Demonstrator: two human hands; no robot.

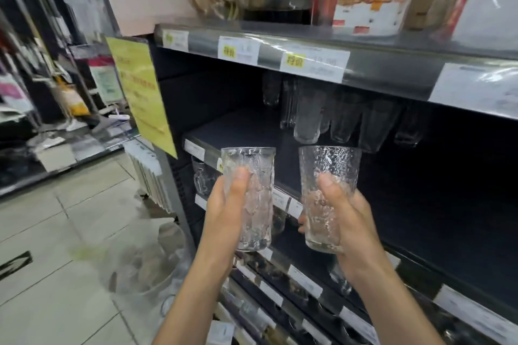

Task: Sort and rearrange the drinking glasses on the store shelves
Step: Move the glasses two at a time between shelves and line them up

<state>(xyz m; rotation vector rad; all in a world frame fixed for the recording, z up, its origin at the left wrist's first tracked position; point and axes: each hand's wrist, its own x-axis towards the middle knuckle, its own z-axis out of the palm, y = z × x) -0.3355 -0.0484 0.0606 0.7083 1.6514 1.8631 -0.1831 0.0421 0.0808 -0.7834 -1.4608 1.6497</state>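
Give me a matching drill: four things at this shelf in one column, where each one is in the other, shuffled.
Things
1. straight glass
2. tapered glass
3. yellow sign
4. shelf glasses

Places
A. held in the right hand
B. standing far back on the shelf
C. held in the left hand
D. hanging left of the shelf

Pairs: 1-C, 2-A, 3-D, 4-B

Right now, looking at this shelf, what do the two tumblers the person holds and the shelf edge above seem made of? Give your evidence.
Straight tumbler in the left hand: probably clear glass, rippled surface; the shelf shows through. Tapered tumbler in the right hand: clear glass, pebbled crackle finish, bright glints. Shelf edge: likely grey painted metal, smooth with a dull sheen.
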